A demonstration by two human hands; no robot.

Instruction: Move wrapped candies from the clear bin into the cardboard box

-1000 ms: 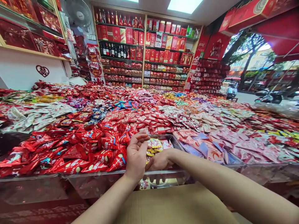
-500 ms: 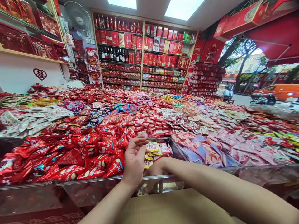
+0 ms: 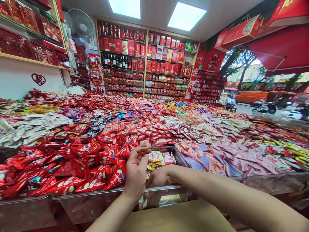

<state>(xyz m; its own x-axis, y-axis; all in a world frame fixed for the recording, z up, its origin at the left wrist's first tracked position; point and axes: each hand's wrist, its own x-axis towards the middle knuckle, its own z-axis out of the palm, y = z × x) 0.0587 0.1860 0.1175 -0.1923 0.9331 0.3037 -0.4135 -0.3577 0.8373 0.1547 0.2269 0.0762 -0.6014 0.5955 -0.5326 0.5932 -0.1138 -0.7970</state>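
My left hand is at the front of a clear plastic bin, its fingers curled inward. A small pale packet shows just above the fingertips; whether the hand grips it I cannot tell. My right hand reaches down into the same bin with the wrist bent. Its fingers show only dimly through the front wall, so their grip is unclear. Yellow-and-white candy packets lie in the bin beyond the right hand. Left of my left hand are red cone-shaped candy packets.
A brown cardboard box stands below the bin's front edge. Pink packets fill the bin to the right, and many more candy heaps stretch back. Shelves with bottles and red boxes line the back wall. A street lies to the right.
The view has shifted slightly, so the counter sits a little lower in it. My right hand is higher against the bin's front wall; my left hand keeps its curled pose.
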